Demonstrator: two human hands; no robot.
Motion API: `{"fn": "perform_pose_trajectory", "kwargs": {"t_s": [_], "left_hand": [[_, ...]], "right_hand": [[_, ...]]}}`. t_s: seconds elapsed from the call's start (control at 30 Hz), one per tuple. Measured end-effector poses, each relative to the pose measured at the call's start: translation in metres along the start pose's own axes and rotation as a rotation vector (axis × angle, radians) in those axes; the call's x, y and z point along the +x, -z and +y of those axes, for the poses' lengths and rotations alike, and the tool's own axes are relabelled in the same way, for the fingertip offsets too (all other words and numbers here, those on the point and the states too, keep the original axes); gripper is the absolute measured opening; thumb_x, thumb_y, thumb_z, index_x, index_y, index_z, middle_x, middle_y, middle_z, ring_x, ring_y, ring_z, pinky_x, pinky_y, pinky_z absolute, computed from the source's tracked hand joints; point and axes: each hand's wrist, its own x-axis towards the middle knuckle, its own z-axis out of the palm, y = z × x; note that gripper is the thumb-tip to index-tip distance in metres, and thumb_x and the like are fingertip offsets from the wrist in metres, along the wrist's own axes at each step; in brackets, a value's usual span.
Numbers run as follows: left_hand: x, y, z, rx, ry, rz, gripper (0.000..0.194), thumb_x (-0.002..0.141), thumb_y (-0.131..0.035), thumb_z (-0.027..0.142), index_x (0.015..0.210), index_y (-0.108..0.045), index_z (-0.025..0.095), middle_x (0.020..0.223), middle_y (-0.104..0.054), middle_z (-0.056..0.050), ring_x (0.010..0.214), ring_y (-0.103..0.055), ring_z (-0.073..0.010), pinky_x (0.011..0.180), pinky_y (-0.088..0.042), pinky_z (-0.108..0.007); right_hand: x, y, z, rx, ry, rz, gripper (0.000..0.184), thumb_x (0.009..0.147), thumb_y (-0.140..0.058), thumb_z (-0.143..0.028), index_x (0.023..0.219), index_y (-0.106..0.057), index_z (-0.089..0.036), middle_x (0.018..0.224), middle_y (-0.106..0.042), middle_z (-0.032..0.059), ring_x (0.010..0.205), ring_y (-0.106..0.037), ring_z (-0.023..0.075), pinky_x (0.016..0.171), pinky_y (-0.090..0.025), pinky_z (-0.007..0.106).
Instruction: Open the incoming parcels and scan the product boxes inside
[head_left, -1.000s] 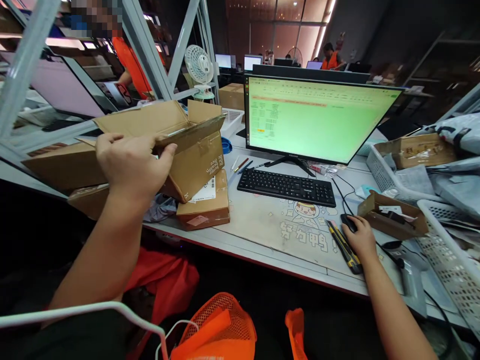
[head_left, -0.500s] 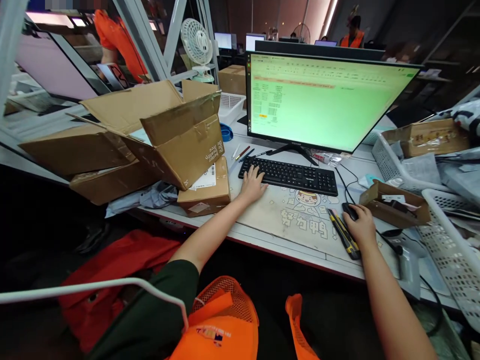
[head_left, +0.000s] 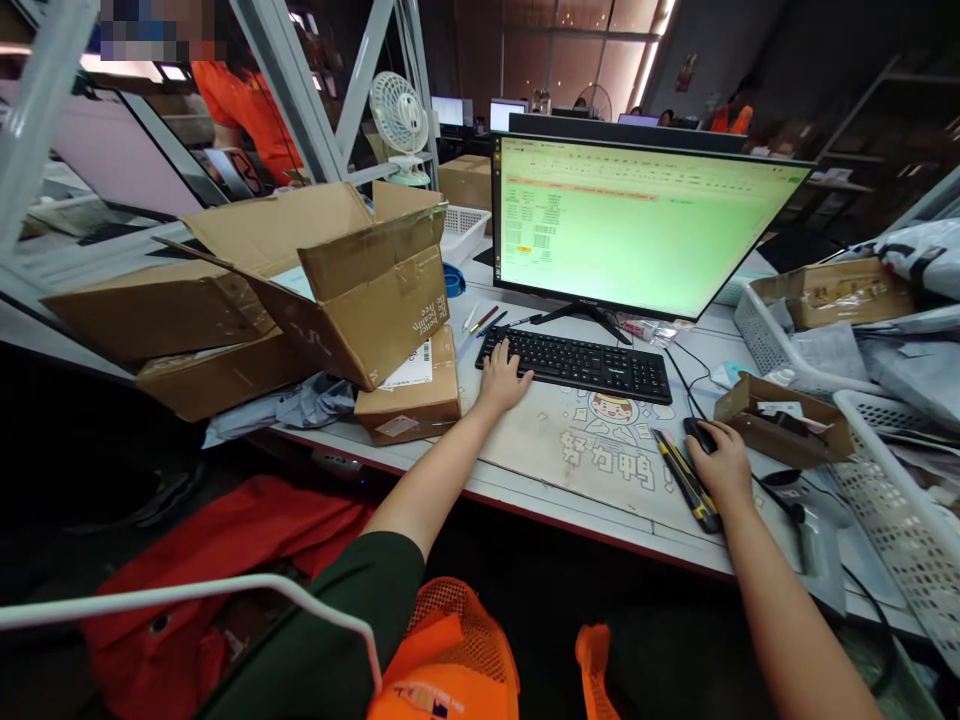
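My left hand (head_left: 504, 378) rests with fingers spread on the left end of a black keyboard (head_left: 585, 363). My right hand (head_left: 721, 462) is curled over a black computer mouse (head_left: 699, 434), whose far end shows past the fingers. Just left of that hand, two yellow-and-black utility knives (head_left: 684, 478) lie side by side on the printed desk mat (head_left: 570, 440). Behind the keyboard stands a monitor (head_left: 630, 225) lit with a green spreadsheet.
Open cardboard boxes (head_left: 375, 290) and a closed, labelled carton (head_left: 412, 405) crowd the left side. To the right are a small open box (head_left: 780, 425), white baskets (head_left: 892, 500) and a grey handheld scanner (head_left: 814, 545). Pens (head_left: 484, 318) lie behind the keyboard. A person in orange (head_left: 247, 110) is beyond the frame.
The view has tilted up slightly, so the monitor and desk sit lower in the picture. Both hands stay in place, the left on the keyboard and the right on the computer mouse.
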Motion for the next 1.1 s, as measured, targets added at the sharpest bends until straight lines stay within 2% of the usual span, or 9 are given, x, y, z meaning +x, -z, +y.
{"fn": "perform_pose_trajectory", "kwargs": {"t_s": [0.07, 0.23, 0.4, 0.6, 1.1], "left_hand": [[-0.001, -0.001, -0.001, 0.001, 0.003, 0.014, 0.053, 0.104, -0.051, 0.048, 0.139, -0.062, 0.010, 0.173, -0.028, -0.022, 0.162, -0.024, -0.0386, 0.130, -0.027, -0.061], [-0.001, -0.003, -0.002, -0.006, -0.003, -0.019, 0.059, 0.105, -0.048, 0.048, 0.153, -0.055, 0.015, 0.170, -0.035, -0.020, 0.162, -0.025, -0.0383, 0.131, -0.024, -0.064], [-0.003, -0.003, -0.002, 0.002, -0.033, -0.013, 0.055, 0.106, -0.048, 0.047, 0.152, -0.058, 0.018, 0.168, -0.039, -0.020, 0.160, -0.028, -0.0384, 0.129, -0.024, -0.066], [-0.004, -0.003, -0.002, 0.007, -0.051, -0.017, 0.055, 0.106, -0.048, 0.046, 0.152, -0.058, 0.018, 0.165, -0.043, -0.021, 0.159, -0.030, -0.0385, 0.129, -0.025, -0.067], [-0.002, -0.006, -0.003, 0.008, -0.038, -0.011, 0.053, 0.106, -0.048, 0.045, 0.150, -0.059, 0.019, 0.164, -0.044, -0.018, 0.158, -0.031, -0.0368, 0.130, -0.024, -0.064]], "right_hand": [[0.000, -0.001, 0.002, 0.001, 0.023, 0.033, 0.051, 0.089, -0.059, -0.056, 0.118, -0.075, -0.016, 0.131, -0.065, 0.0180, 0.125, -0.060, 0.0351, 0.116, -0.047, 0.053], [-0.002, -0.004, 0.005, -0.029, 0.018, 0.002, 0.049, 0.086, -0.060, -0.055, 0.112, -0.078, -0.018, 0.127, -0.067, 0.0166, 0.120, -0.063, 0.0343, 0.115, -0.048, 0.052], [-0.001, -0.006, 0.011, -0.026, 0.015, 0.030, 0.049, 0.084, -0.060, -0.053, 0.112, -0.079, -0.017, 0.128, -0.068, 0.0164, 0.121, -0.063, 0.0340, 0.116, -0.047, 0.051], [0.003, -0.009, 0.018, -0.039, 0.019, -0.008, 0.045, 0.084, -0.062, -0.050, 0.110, -0.079, -0.018, 0.127, -0.069, 0.0151, 0.124, -0.062, 0.0337, 0.117, -0.046, 0.050], [0.001, -0.008, 0.018, -0.068, 0.034, 0.025, 0.048, 0.084, -0.058, -0.051, 0.110, -0.080, -0.018, 0.124, -0.070, 0.0163, 0.120, -0.064, 0.0355, 0.114, -0.048, 0.054]]}}
